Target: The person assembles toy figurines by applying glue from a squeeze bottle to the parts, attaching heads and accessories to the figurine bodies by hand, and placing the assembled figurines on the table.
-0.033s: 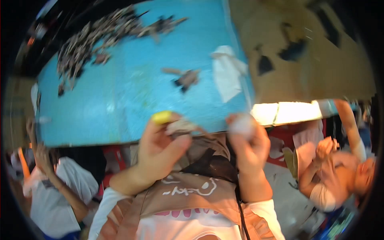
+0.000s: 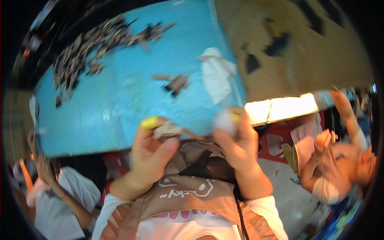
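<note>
My left hand [image 2: 154,154] is closed on a small beige-grey fabric piece [image 2: 167,130], from which a thin brown strip [image 2: 193,134] trails to the right. A yellow finger cover [image 2: 149,123] sits on one of its fingers. My right hand [image 2: 242,150] pinches a white, rounded wad [image 2: 225,122], blurred by motion. Yellow also shows at a fingertip of that hand. Both hands are at the table's near edge, a little apart. Beyond them on the blue tabletop [image 2: 132,100] lies a small brown and black fabric piece [image 2: 177,83].
A heap of similar strip-like pieces [image 2: 88,48] covers the far left. A white cloth [image 2: 216,76] lies near the blue surface's right edge. Dark flat shapes [image 2: 252,63] rest on the brown surface [image 2: 320,60] at right. A person [image 2: 68,196] sits left, another [image 2: 332,172] right.
Most of the scene has shifted slightly left in the picture. My right hand has turned a little, so its yellow fingertip now shows. Both hands keep what they hold.
</note>
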`<state>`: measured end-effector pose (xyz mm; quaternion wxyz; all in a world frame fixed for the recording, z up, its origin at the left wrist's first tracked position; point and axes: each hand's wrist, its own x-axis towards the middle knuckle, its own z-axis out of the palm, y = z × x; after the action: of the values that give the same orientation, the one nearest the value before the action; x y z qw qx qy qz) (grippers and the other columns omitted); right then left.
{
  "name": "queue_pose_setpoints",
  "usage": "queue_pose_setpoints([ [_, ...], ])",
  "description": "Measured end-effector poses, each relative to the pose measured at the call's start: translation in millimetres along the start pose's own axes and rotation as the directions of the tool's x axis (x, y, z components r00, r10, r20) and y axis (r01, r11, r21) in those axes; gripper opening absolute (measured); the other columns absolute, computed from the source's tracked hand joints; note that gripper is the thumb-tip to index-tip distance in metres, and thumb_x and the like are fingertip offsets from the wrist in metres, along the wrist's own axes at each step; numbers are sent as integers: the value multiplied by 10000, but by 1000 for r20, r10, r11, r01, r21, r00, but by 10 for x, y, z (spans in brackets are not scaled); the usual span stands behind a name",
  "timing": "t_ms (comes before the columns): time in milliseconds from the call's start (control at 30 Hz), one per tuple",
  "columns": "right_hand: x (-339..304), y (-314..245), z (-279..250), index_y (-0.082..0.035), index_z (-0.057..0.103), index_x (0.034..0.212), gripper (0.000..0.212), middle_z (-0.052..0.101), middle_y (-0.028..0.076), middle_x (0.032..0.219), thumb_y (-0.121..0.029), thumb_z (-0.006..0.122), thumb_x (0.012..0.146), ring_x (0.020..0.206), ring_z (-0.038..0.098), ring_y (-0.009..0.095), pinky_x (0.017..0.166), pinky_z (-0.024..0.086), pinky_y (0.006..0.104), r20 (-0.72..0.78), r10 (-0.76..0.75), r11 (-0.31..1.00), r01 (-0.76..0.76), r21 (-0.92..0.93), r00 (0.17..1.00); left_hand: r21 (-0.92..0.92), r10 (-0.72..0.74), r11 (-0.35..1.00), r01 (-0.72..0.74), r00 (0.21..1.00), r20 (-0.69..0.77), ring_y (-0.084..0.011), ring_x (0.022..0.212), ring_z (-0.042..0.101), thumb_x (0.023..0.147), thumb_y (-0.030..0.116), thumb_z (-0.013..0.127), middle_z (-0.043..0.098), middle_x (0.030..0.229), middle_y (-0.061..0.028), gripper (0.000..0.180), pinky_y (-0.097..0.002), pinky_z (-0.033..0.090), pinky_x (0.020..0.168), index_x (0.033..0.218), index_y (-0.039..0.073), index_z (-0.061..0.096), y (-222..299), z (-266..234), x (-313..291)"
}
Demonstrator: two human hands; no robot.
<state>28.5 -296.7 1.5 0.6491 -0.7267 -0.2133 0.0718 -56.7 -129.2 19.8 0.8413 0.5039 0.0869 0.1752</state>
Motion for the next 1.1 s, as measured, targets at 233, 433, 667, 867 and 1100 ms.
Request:
queue_pose_setpoints([
  [233,529,111,232,-35,540,1016,403,586,127,901,-126,705,660,842,541,323,704,432,386,30,-253,760,217,-613,967,106,53,993,-52,999,-11,-151,852,482,797,104,628,509,989,-87,396,-277,396,756,1129,16,431,-7,-73,27],
  [433,267,-99,-133,7,518,975,343,578,141,837,-66,692,688,661,559,269,638,464,341,-118,-741,594,564,-574,661,127,86,989,-78,994,-62,-158,827,502,808,112,610,511,992,-97,376,-282,413,718,1125,17,433,29,-88,46],
  [667,1104,182,-1156,-54,613,913,189,615,159,807,-183,551,790,751,598,289,634,484,357,-275,-142,497,-172,-851,951,98,60,993,-59,998,-2,-152,821,504,806,119,621,519,973,-90,335,-278,416,705,1083,26,457,-14,-39,39],
  [867,1353,-79,-1267,-76,601,974,258,621,125,891,-253,480,830,839,595,255,691,471,362,-348,-147,275,-300,-914,926,100,46,994,-52,997,57,-132,805,493,800,140,641,521,948,-69,349,-263,409,691,1077,30,459,-11,56,-38],
  [1100,1165,445,-1596,-54,599,1001,227,639,75,895,-163,583,803,835,599,239,737,463,319,-177,-489,426,57,-903,854,63,-46,997,39,993,110,-163,955,521,818,82,619,545,1048,-92,363,-297,413,842,1136,7,461,-55,-101,-155],
])
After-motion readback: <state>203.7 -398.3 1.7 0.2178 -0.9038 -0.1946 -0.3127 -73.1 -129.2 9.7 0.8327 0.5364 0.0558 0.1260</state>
